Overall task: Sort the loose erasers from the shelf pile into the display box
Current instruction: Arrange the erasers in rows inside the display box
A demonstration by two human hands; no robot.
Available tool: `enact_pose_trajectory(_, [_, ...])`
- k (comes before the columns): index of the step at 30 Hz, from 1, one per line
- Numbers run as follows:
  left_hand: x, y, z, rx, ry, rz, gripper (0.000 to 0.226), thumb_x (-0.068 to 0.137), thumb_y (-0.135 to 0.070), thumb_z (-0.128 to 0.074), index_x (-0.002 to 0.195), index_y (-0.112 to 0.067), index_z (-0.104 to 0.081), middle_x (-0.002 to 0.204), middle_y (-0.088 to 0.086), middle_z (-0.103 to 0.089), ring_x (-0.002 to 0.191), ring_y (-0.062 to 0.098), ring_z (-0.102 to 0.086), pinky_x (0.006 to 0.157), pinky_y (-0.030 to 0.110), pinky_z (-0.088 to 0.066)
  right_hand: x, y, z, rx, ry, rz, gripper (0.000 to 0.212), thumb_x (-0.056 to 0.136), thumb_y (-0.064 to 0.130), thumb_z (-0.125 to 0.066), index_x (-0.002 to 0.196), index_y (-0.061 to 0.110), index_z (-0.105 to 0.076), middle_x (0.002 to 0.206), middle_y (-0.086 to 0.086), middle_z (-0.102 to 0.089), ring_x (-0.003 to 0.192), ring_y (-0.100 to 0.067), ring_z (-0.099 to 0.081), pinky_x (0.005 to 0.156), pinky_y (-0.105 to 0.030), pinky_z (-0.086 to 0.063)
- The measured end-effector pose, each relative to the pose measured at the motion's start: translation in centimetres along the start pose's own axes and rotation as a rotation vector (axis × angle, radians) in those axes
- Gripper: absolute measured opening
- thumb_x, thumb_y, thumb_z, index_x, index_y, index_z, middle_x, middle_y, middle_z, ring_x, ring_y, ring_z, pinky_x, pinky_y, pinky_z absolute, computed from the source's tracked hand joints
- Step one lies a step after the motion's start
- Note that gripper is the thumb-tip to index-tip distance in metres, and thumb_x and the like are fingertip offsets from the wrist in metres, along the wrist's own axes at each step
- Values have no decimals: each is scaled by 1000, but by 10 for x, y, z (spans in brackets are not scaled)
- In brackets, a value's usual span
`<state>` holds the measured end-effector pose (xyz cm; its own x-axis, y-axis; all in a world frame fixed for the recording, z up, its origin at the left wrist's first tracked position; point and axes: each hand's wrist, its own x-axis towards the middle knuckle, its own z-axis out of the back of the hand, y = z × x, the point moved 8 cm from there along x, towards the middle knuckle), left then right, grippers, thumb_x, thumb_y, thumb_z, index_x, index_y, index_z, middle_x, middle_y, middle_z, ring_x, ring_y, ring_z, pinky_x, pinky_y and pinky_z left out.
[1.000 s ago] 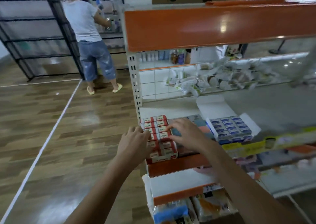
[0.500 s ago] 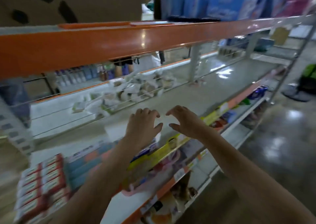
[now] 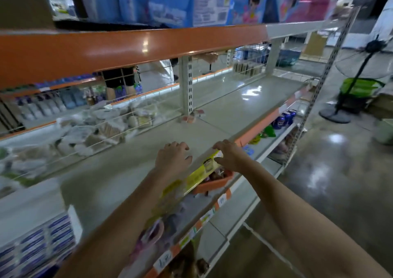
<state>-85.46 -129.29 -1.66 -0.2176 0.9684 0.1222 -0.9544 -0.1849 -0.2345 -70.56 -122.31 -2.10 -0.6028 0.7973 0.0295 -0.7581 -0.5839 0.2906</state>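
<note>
A: What are the hands doing?
B: The left hand (image 3: 173,157) and the right hand (image 3: 230,155) hover near the shelf (image 3: 223,109) front edge, fingers spread and loosely bent, holding nothing.
A: And the erasers?
B: A few loose erasers (image 3: 192,116) lie far back by the upright post. The display box (image 3: 36,243) sits at the shelf's left end, well apart. I judge sorting unfinished.

Blue packages (image 3: 191,3) on top shelf; standing fan (image 3: 365,65) beside green basket (image 3: 361,87).
</note>
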Motion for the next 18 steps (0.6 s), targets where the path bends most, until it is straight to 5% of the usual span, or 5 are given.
enact_pose_trajectory(12, [176,45,-40,-65,13,202,52,86,-33,-59,134,-19,-45,131,12,-53,120,30,-49,96,36,-41,173,-80,3,7,7,-53,44,87,22,-59,129,15,-51,129,-12,-51,117,-30,-49,94,-34,-42])
enact_pose_trajectory(18, [210,65,-54,-110,-38,356,41,89,-28,-55,127,-13,-53,122,12,-60,109,30,-57,90,39,-47,241,-96,-7,27,43,-11,46,87,23,-60,130,10,-49,130,-12,-52,118,-29,-49,94,-32,-41])
